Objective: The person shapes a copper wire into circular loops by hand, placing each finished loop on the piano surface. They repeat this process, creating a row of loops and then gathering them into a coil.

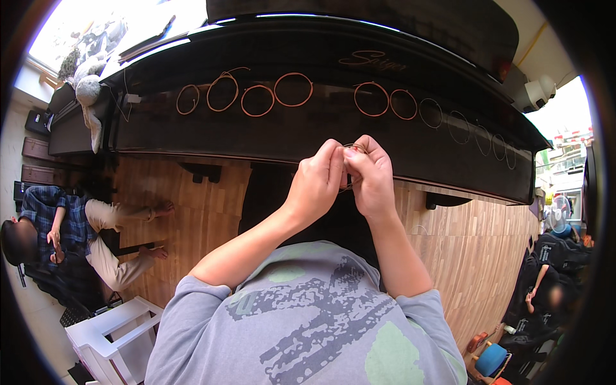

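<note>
My left hand (312, 183) and my right hand (373, 176) are raised together in front of me, near the front edge of a black piano (244, 138). Fingers of both are closed in a pinch on a thin coiled wire string (346, 188), mostly hidden behind them. On the piano's glossy surface lie several coiled strings in a row. To the left are copper-coloured coils, among them a large one (294, 106). Right of the middle come two more copper-coloured coils (371, 116), then several thinner silvery coils (430, 128) reaching toward the right end.
A grey plush toy (88, 91) hangs at the piano's left end. At left a person in a checked shirt (40, 208) sits near a white stool-like frame (110, 346). Another person in black (539, 305) is at far right, near a fan (559, 213). The floor (462, 256) is wooden.
</note>
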{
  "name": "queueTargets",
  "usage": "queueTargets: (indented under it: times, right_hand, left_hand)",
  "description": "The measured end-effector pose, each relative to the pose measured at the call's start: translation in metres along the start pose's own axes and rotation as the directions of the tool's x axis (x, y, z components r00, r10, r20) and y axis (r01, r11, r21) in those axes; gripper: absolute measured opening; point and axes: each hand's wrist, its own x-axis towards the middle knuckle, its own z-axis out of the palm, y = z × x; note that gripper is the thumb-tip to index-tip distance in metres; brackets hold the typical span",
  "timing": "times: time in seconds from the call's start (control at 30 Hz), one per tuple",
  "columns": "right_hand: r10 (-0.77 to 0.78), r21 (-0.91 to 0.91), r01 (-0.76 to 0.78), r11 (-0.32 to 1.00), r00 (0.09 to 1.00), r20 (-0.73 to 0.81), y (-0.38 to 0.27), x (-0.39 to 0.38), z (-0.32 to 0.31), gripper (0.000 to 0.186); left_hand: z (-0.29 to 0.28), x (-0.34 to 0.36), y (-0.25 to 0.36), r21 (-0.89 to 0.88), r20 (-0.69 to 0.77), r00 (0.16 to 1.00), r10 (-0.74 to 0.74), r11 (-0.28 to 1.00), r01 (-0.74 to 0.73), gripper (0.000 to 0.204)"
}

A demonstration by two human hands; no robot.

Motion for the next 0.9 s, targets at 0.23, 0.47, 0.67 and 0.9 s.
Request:
queueTargets:
  times: [0.23, 0.47, 0.67, 0.9]
  right_hand:
    - [-0.288, -0.410, 0.242, 0.879, 0.956, -0.052, -0.001, 0.003, -0.004, 0.028]
    - [-0.069, -0.112, 0.070, 0.991, 0.997, 0.017, -0.041, 0.007, -0.032, 0.035]
    - [-0.074, -0.412, 0.097, 0.906, 0.995, 0.070, -0.029, 0.004, -0.016, 0.031]
    - [-0.056, -0.184, 0.066, 0.981, 0.997, 0.060, -0.002, -0.001, -0.009, 0.019]
  left_hand:
    - [-0.002, -0.005, -0.002, 0.033, 0.008, 1.000, 0.024, 0.999, -0.024, 0.024]
    - [-0.016, 0.003, -0.020, -0.219, 0.034, 0.998, -0.052, 0.974, 0.058, 0.034]
    - [-0.016, 0.003, -0.015, -0.317, 0.132, 0.991, -0.018, 0.947, 0.059, 0.031]
    - [-0.015, 0.005, -0.016, -0.509, 0.083, 0.985, -0.151, 0.843, 0.172, 0.029]
